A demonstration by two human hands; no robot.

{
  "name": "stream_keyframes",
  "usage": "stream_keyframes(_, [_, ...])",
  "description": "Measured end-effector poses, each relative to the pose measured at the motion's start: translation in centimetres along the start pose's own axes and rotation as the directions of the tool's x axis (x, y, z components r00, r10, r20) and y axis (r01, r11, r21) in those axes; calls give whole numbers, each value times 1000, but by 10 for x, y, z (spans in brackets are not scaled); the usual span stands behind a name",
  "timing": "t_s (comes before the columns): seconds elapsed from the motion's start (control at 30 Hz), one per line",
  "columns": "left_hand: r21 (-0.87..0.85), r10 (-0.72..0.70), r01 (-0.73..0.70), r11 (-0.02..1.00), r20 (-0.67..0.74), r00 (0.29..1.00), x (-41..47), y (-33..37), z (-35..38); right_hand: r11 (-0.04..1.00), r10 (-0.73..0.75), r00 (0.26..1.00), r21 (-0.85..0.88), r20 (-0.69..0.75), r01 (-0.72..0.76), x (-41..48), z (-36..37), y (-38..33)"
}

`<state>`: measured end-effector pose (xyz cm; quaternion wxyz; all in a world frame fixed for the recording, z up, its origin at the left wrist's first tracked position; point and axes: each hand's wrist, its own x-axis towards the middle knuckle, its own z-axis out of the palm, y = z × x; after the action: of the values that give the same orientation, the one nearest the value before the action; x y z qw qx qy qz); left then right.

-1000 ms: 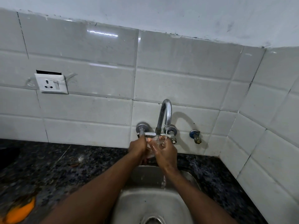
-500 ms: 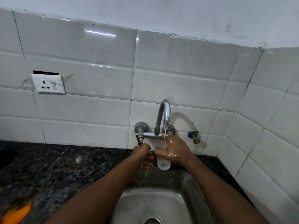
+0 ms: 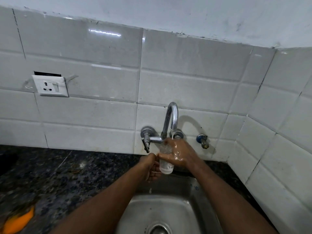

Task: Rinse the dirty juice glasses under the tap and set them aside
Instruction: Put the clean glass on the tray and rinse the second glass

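A clear juice glass point(image 3: 166, 167) stands upright under the chrome tap point(image 3: 171, 119), over the back of the steel sink point(image 3: 170, 210). My right hand point(image 3: 179, 154), wet and shiny, wraps around the glass from the right. Water runs from the spout onto that hand and the glass top. My left hand point(image 3: 149, 167) sits just left of the glass, fingers curled, touching its lower side; whether it grips the glass is hidden.
The tap lever point(image 3: 146, 142) hangs at the left of the tap and a small valve point(image 3: 203, 141) sticks out at the right. Dark granite counter point(image 3: 59, 174) runs left, with an orange thing point(image 3: 18, 222) at its front. A wall socket point(image 3: 49, 86) is up left.
My left hand has come down from the tap lever to beside the glass. My right hand has swung to the right side and holds the glass upright under running water.
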<state>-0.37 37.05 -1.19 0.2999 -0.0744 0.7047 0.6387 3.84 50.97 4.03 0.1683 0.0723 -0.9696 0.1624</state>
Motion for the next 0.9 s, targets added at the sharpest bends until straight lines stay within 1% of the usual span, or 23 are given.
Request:
stream_keyframes(0.07, [-2,-6,6,1000,-10,1000,2,-1,0,998,42,998,58,-56,-38,1,-1,3])
stream_keyframes(0.1, [-4,-9,9,1000,-10,1000,4,-2,-1,998,36,998,55,-53,-33,1,1,3])
stream_keyframes(0.17, [-7,-18,18,1000,8,1000,6,-4,-1,997,-52,998,-50,25,54,2,7,7])
stream_keyframes(0.2, [-12,-21,21,1000,13,1000,6,-5,-1,990,-78,995,-116,63,85,1,9,7])
stream_keyframes(0.23, [-23,-19,19,1000,15,1000,6,-6,0,988,-77,995,-128,65,85,1,12,8])
stream_keyframes(0.27, [-34,-18,19,999,18,1000,6,-7,1,996,-42,998,-80,44,46,0,14,8])
stream_keyframes(0.33, [-94,-31,35,995,45,999,4,-8,4,993,67,997,98,-42,-62,-2,17,6])
stream_keyframes(0.4, [-270,-25,62,961,138,990,1,-5,9,948,204,975,267,-91,-173,-3,23,1])
stream_keyframes(0.43, [-357,12,49,933,165,986,0,-1,11,908,272,958,356,-94,-223,-5,29,-1])
stream_keyframes(0.47, [-414,59,6,910,145,988,-1,4,12,855,348,933,439,-92,-276,-8,36,-4])
stream_keyframes(0.5, [-414,109,-74,907,61,992,-2,9,14,800,424,901,504,-92,-325,-11,40,-8])
stream_keyframes(0.53, [-328,161,-174,929,-66,985,-1,14,15,752,497,864,541,-88,-377,-14,46,-9])
stream_keyframes(0.57, [-138,229,-260,956,-209,951,-3,19,15,700,570,818,568,-78,-433,-16,51,-10])
stream_keyframes(0.6, [133,332,-305,943,-319,888,-4,23,14,608,658,752,617,-39,-500,-18,53,-12])
stream_keyframes(0.63, [389,463,-325,862,-342,818,-6,27,14,466,736,676,699,33,-542,-19,56,-12])
stream_keyframes(0.67, [567,582,-345,748,-311,751,-10,31,15,303,777,617,781,130,-546,-19,59,-12])
stream_keyframes(0.7, [665,673,-378,644,-256,694,-11,34,16,160,776,588,830,229,-534,-21,61,-13])
stream_keyframes(0.73, [720,735,-408,562,-208,645,-14,36,18,56,757,580,854,302,-517,-22,61,-15])
stream_keyframes(0.77, [753,772,-422,505,-175,611,-14,39,19,-11,740,580,870,339,-494,-23,63,-16])
stream_keyframes(0.8, [773,789,-425,472,-155,594,-14,41,19,-43,733,582,878,351,-477,-25,62,-17])
stream_keyframes(0.83, [781,799,-428,455,-145,583,-13,44,19,-49,732,588,887,345,-460,-26,61,-17])
stream_keyframes(0.87, [782,806,-432,450,-146,574,-13,45,18,-34,726,605,895,327,-444,-27,58,-16])
stream_keyframes(0.9, [758,810,-459,463,-152,567,-13,46,16,-34,704,638,912,312,-409,-28,55,-16])
